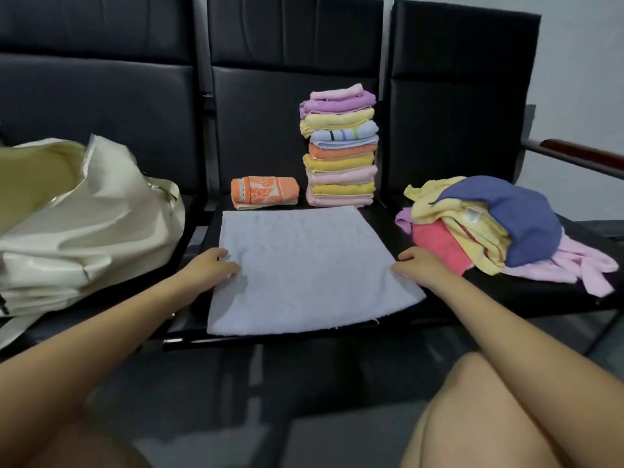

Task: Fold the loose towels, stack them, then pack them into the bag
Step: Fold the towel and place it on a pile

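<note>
Both grips, left hand (211, 265) and right hand (417, 265), are pinched on the white towel (304, 265) side edges at frame centre; soft, light, limp, best taken at corners.

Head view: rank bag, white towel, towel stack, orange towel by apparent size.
1. bag, though it's cut off at the frame edge
2. white towel, nearer the camera
3. towel stack
4. orange towel

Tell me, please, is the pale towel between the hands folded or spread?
Spread: the pale towel lies flat on the seat.
</note>
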{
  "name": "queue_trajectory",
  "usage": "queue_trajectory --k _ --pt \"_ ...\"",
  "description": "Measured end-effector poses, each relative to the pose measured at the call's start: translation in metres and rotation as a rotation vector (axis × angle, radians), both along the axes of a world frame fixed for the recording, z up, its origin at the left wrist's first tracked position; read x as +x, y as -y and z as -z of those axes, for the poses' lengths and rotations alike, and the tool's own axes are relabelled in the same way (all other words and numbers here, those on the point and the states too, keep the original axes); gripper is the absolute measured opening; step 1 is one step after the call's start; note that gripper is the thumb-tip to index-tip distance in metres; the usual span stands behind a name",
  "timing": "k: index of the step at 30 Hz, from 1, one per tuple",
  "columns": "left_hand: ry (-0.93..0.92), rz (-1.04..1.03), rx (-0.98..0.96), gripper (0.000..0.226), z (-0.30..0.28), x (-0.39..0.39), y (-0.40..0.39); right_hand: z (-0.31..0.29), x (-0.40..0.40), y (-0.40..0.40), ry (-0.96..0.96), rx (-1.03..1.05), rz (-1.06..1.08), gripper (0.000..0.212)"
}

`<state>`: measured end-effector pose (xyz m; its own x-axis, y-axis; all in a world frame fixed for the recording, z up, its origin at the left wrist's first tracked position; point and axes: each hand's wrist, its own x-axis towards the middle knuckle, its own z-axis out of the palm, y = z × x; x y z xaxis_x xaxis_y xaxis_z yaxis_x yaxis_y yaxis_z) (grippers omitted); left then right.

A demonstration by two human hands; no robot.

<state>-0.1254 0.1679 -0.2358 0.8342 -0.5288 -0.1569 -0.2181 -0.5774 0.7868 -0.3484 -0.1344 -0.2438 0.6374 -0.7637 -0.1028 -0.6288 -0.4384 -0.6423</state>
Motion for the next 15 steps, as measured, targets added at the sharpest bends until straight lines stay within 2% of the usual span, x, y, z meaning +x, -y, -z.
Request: queue_trajectory --k 2,5,7,9,13,15 --pt "-0.042 0.033 -0.004 0.053 0.000 -0.009 -0.009 -0.004 -0.005 -0.007 -0.048 -0.012 -0.045 0.026" --pt "-0.072 0.074 0.008 0.053 0.002 -0.022 -0.023 -0.005 -0.011 -0.012 -0.096 -0.103 -0.100 0.009" --pt "-0.103 0.086 -0.020 0.051 0.004 -0.031 -0.029 -0.004 -0.019 -0.013 -0.078 -0.129 -0.132 0.028" --pt "-0.122 0.077 -0.038 0.048 0.003 -0.040 -0.033 -0.006 -0.028 -0.015 -0.081 -0.152 -0.190 0.037" --pt "-0.050 0.077 0.047 0.044 0.003 -0.048 -0.040 -0.009 -0.036 -0.015 -0.127 -0.174 -0.192 0.039" --pt "0.125 0.149 0.211 0.044 0.003 -0.052 -0.045 -0.009 -0.033 -0.018 -0.190 -0.218 -0.190 0.042"
